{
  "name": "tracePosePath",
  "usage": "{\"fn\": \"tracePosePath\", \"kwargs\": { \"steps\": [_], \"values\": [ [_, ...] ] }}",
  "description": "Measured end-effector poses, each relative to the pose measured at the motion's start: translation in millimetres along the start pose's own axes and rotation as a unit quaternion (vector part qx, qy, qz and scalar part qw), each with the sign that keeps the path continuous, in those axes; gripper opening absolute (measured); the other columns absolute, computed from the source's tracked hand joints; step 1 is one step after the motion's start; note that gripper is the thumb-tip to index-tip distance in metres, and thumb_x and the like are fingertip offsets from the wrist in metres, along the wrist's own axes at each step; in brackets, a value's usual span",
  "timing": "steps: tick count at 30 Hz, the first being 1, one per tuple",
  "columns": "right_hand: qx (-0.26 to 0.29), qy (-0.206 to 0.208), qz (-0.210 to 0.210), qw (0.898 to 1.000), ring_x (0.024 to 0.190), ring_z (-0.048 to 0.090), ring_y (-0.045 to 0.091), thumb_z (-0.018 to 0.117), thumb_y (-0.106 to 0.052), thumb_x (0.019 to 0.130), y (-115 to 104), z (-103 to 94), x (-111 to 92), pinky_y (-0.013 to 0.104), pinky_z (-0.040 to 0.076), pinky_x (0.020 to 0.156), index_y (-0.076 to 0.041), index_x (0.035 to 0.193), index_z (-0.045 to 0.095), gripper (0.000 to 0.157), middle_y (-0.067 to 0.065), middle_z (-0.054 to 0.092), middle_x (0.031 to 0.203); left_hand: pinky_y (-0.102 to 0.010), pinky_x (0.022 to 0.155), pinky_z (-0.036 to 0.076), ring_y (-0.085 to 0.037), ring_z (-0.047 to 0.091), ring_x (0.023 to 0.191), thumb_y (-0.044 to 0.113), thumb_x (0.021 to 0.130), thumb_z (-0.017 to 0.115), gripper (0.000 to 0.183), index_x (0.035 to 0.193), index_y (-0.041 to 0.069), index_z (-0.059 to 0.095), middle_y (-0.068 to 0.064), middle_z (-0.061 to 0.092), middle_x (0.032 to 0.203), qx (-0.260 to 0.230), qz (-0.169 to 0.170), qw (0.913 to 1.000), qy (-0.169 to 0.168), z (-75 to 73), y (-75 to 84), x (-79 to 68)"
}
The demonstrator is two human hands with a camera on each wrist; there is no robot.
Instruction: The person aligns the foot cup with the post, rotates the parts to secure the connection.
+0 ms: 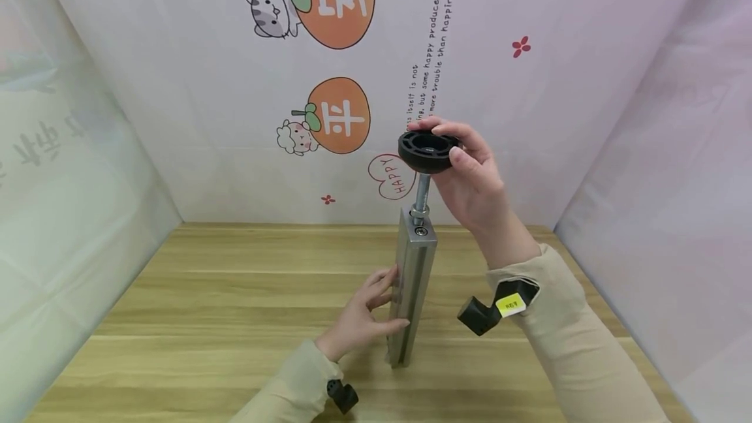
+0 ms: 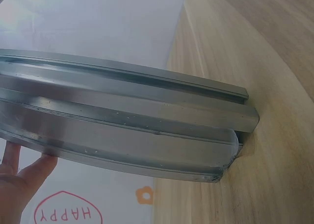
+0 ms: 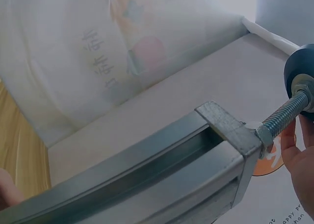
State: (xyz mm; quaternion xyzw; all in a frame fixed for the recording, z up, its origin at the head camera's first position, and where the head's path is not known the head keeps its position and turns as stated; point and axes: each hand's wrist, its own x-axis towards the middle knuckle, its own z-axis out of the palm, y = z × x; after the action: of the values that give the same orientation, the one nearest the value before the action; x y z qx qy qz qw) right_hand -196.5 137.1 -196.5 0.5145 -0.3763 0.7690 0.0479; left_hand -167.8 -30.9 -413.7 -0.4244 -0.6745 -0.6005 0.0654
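A silver aluminium profile (image 1: pixel 414 289) stands upright on the wooden table, its grooves running lengthwise. On its top end is a metal end plate (image 3: pixel 230 128), from which a threaded rod (image 1: pixel 422 192) with a hex nut (image 3: pixel 264 136) rises. A black round levelling foot (image 1: pixel 427 160) caps the rod, its ribbed, hollow underside facing up. My right hand (image 1: pixel 472 181) grips the foot's rim between thumb and fingers. Lower down, my left hand (image 1: pixel 361 318) holds the profile by its sides, thumb towards me. Fingertips (image 2: pixel 46 161) touch the profile's edge in the left wrist view.
The wooden table (image 1: pixel 235 305) spreads around the profile's lower end. Behind stands a white printed cloth (image 1: pixel 223 116) with orange fruit drawings, and pale cloth walls (image 1: pixel 646 181) close both sides. A black wrist camera (image 1: pixel 496 305) sits on the right sleeve.
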Motion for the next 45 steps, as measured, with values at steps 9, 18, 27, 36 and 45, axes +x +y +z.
{"fn": "tracePosePath", "kwargs": {
  "steps": [9, 18, 27, 36, 45],
  "values": [
    [-0.219, 0.062, -0.017, 0.974, 0.115, 0.048, 0.027, 0.065, -0.013, 0.087, -7.8, 8.7, -1.8, 0.027, 0.053, 0.091, -0.016, 0.097, 0.070, 0.012, 0.005, 0.057, 0.113, -0.047, 0.097, 0.048, -0.011, 0.041, 0.126, -0.005, 0.079, 0.072, 0.091, 0.150, 0.025, 0.023, -0.021, 0.036, 0.139, -0.002, 0.002, 1.0000, 0.002, 0.3, -0.3, -1.0],
    [-0.315, 0.070, -0.039, 0.946, 0.105, 0.047, 0.023, 0.072, -0.016, 0.083, -12.5, 15.6, -1.4, 0.021, 0.051, 0.083, -0.022, 0.088, 0.071, 0.007, 0.001, 0.053, 0.104, -0.047, 0.098, 0.048, -0.011, 0.040, 0.127, -0.005, 0.079, 0.072, 0.090, 0.150, 0.022, 0.024, -0.021, 0.036, 0.140, 0.000, -0.004, 1.0000, 0.003, 0.4, 1.3, -0.5],
    [-0.363, 0.082, -0.054, 0.927, 0.101, 0.049, 0.021, 0.071, -0.006, 0.080, -13.9, 17.9, -2.1, 0.020, 0.050, 0.081, -0.008, 0.083, 0.071, 0.004, 0.000, 0.054, 0.102, -0.048, 0.098, 0.048, -0.012, 0.040, 0.127, -0.004, 0.079, 0.072, 0.089, 0.150, 0.022, 0.024, -0.020, 0.037, 0.140, 0.003, -0.007, 1.0000, 0.000, 0.5, 2.6, -0.1],
    [-0.397, 0.094, -0.047, 0.912, 0.096, 0.049, 0.020, 0.070, 0.001, 0.077, -13.2, 21.0, -2.9, 0.017, 0.050, 0.075, 0.018, 0.083, 0.059, 0.022, -0.003, 0.052, 0.100, -0.049, 0.099, 0.046, -0.012, 0.039, 0.129, -0.003, 0.080, 0.071, 0.088, 0.150, 0.021, 0.024, -0.020, 0.035, 0.141, -0.009, -0.016, 0.9998, -0.003, 1.4, 1.9, -1.9],
    [-0.431, 0.102, -0.042, 0.896, 0.095, 0.050, 0.018, 0.067, 0.009, 0.075, -13.6, 24.6, -1.2, 0.015, 0.050, 0.073, 0.019, 0.083, 0.059, 0.016, -0.006, 0.051, 0.100, -0.049, 0.099, 0.046, -0.011, 0.040, 0.128, -0.003, 0.080, 0.071, 0.087, 0.150, 0.020, 0.024, -0.019, 0.036, 0.140, -0.002, -0.014, 0.9999, -0.001, 1.0, 1.3, -1.1]
  ]
}}
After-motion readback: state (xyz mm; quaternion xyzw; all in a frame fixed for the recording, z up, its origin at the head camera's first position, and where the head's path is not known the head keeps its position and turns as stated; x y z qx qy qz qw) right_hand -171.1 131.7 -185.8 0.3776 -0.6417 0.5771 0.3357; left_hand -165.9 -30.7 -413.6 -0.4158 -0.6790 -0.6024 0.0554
